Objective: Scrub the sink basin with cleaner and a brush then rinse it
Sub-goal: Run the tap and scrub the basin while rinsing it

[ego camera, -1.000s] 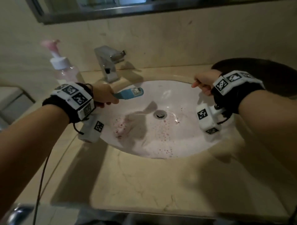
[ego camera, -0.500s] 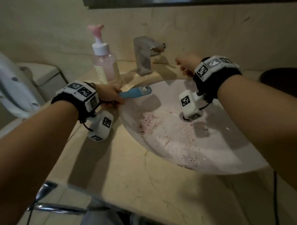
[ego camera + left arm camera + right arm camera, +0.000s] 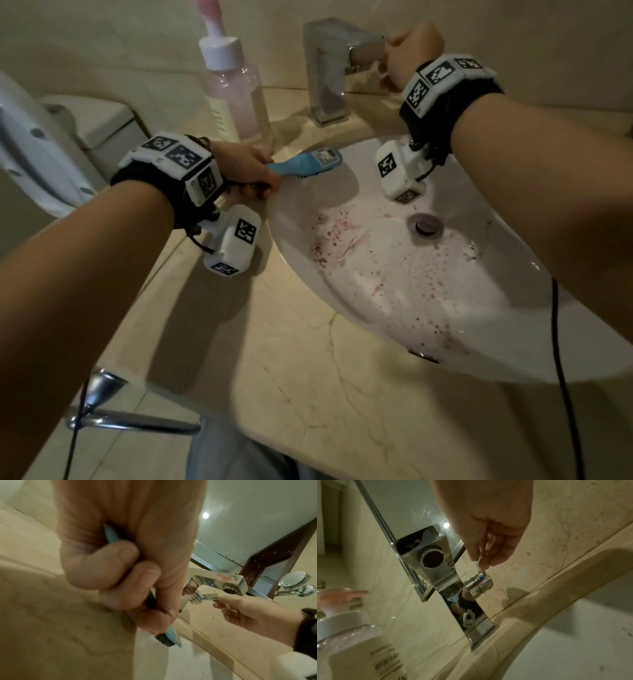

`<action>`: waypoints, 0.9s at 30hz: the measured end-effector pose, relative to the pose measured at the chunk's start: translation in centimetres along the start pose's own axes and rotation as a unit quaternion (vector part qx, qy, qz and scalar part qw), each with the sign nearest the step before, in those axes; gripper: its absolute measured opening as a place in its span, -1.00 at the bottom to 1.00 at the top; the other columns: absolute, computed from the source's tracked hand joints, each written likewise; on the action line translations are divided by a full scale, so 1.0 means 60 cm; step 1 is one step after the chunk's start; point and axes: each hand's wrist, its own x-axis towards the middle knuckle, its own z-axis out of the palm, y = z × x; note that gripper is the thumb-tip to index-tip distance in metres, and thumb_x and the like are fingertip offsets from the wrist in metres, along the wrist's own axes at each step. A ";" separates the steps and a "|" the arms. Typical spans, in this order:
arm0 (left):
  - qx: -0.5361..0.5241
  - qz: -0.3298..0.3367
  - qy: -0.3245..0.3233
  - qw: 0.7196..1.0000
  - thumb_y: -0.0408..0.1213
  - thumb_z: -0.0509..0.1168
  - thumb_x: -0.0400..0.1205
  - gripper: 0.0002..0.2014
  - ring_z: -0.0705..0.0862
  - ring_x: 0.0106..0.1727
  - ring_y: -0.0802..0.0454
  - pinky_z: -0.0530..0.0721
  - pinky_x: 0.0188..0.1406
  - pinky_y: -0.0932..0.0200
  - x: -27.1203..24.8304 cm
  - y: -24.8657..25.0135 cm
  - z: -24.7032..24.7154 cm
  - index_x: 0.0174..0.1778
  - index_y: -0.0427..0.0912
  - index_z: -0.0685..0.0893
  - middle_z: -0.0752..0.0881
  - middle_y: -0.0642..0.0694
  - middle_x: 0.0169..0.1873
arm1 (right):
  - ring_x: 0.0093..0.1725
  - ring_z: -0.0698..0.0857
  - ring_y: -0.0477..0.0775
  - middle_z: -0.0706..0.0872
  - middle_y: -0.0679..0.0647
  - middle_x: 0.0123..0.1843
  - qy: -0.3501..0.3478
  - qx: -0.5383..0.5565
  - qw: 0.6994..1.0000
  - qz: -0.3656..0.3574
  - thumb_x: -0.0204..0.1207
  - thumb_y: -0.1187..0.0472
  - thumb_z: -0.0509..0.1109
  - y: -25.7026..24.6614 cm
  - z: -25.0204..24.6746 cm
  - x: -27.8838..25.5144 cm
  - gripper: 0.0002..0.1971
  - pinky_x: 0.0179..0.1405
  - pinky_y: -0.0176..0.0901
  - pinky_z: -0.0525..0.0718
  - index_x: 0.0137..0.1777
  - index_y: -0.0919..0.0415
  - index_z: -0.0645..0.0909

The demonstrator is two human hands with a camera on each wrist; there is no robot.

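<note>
At the tap: the right hand [image 3: 489,524] has reached the faucet [image 3: 329,68], fingertips pinching its side lever [image 3: 480,566].
Meaning: no water is visible at the spout; rinsing looks about to start.
Brush: the left hand [image 3: 245,168] is curled tight round the blue brush [image 3: 308,161], held over the basin [image 3: 513,325] rim.
Basin: pink cleaner specks remain.
A second earlier: the right hand hovered at the basin's right edge.

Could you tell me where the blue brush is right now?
In the head view, the left hand holds the blue brush over the sink's left rim, below the soap bottle.
</note>
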 end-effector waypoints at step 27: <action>0.032 -0.001 -0.012 0.999 -0.35 0.23 0.63 -0.97 0.25 -0.82 0.21 0.23 -0.81 0.51 0.017 0.008 -0.003 -0.10 -0.20 0.57 0.37 -0.12 -0.46 | -0.87 0.37 -0.23 0.50 -0.09 -0.82 -0.061 0.052 0.997 0.023 0.65 0.30 0.18 0.003 -0.020 0.022 -0.68 -0.75 -0.48 0.39 -0.37 0.12 0.33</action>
